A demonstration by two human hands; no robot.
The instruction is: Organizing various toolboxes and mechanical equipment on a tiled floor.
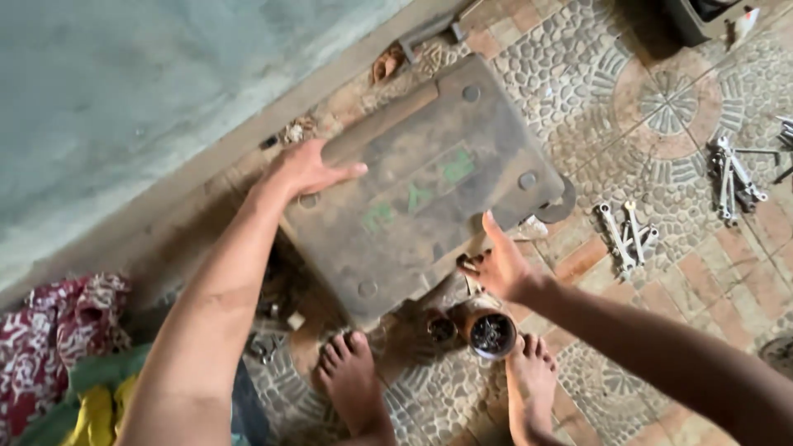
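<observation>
Plate [421, 194] of rusty metal lies on the patterned floor [661, 107], steadied by the left hand [310, 169] spread flat on its edge, while the right hand [500, 264], half open, seemingly pinches a small part.

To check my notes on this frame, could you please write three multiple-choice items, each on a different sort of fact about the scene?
1. Where do the loose wrenches lie?
A. on the patterned tile floor, to the person's right
B. on top of the metal plate
C. on the red cloth

2. How many bare feet show on the floor?
A. one
B. two
C. none

3. How does the left hand meet the dirty metal plate?
A. it rests flat on the plate's edge, fingers spread
B. it hangs clear above the plate
C. it grips a wrench on the plate

Answers: 1 A, the wrenches lie on the tile floor beside the plate; 2 B, a left foot and a right foot show; 3 A, the palm presses the plate's upper left edge.
</observation>
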